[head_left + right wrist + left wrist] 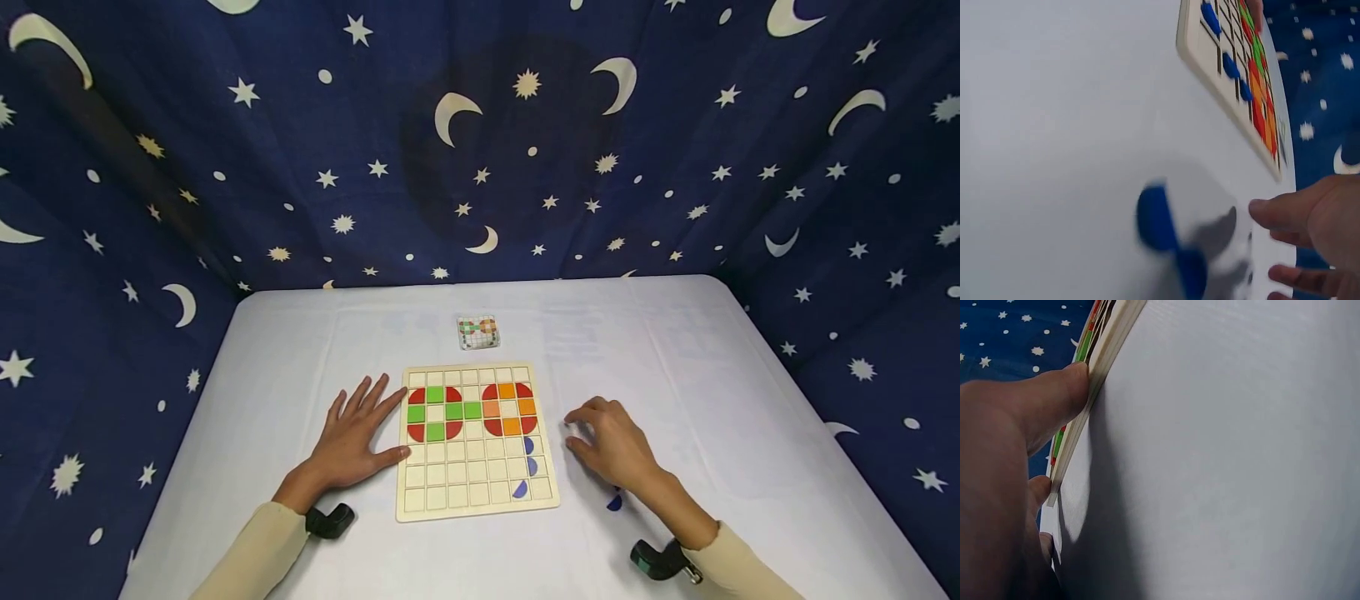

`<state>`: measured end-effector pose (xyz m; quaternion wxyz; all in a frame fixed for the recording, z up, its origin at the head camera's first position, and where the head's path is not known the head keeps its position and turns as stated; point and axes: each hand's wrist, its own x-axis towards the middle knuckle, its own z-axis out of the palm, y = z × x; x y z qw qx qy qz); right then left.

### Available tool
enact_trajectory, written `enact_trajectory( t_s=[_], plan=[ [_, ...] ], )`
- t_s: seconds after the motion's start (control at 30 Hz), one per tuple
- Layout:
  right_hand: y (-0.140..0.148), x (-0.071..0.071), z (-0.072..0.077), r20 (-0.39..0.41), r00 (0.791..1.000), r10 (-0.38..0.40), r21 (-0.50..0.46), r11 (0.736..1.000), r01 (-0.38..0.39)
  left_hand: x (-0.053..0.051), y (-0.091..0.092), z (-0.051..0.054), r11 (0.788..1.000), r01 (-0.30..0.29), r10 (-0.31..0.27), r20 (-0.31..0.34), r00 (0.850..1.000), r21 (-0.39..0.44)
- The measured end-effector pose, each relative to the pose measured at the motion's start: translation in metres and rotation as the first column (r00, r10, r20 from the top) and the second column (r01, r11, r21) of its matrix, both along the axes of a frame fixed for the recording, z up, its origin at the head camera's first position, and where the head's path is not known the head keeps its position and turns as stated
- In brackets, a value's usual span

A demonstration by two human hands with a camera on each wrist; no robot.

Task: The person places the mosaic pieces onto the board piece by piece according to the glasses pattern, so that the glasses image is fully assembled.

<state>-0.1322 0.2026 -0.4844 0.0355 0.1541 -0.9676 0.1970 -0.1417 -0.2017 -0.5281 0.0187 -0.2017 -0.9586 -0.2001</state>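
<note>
A pale square grid board (450, 513) lies on the white table. Green squares (435, 394), red corner pieces (416, 432), and orange squares (507, 390) form two clusters on it, joined by a green square. Several blue half-round pieces (528, 446) sit near its right side. My left hand (347, 443) is spread flat beside the board, thumb and index finger touching its left edge. Right of the board, my right hand (613, 442) hovers with thumb and bent fingers apart, nothing visible between them. Loose blue half-round pieces (1155, 219) appear below that wrist, blurred in the right wrist view.
Behind the board lies a small picture card (478, 332) with a similar coloured pattern. A dark blue cloth (525, 208) with moons and stars surrounds the table's back and sides. Black wrist cameras (330, 522) are strapped under both wrists.
</note>
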Motion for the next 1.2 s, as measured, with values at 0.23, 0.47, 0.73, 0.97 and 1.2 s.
enact_trajectory(
  t_s=[0.23,0.47,0.73,0.97,1.2],
  plan=[
    [0.043,0.024,-0.001,0.058,0.991,-0.117,0.022,0.993,0.116,0.003,-0.001,0.004,1.0,-0.016,0.016,-0.014,1.0,-0.015],
    [0.049,0.03,-0.003,0.091,0.995,-0.039,-0.109,0.993,0.049,0.005,-0.001,0.003,0.999,-0.031,0.031,0.021,0.999,-0.018],
    [0.043,0.017,-0.005,0.105,0.99,0.093,-0.05,0.995,-0.088,0.004,0.001,0.003,0.999,-0.032,0.033,0.034,0.999,-0.024],
    [0.018,0.0,0.0,0.063,0.976,0.206,-0.033,0.978,-0.204,0.001,0.003,0.002,1.0,-0.019,0.019,0.026,0.999,-0.011],
    [-0.06,-0.026,0.013,0.054,0.847,0.529,-0.165,0.841,-0.514,0.0,0.004,0.003,1.0,-0.016,0.016,0.038,0.999,-0.005]
  ],
)
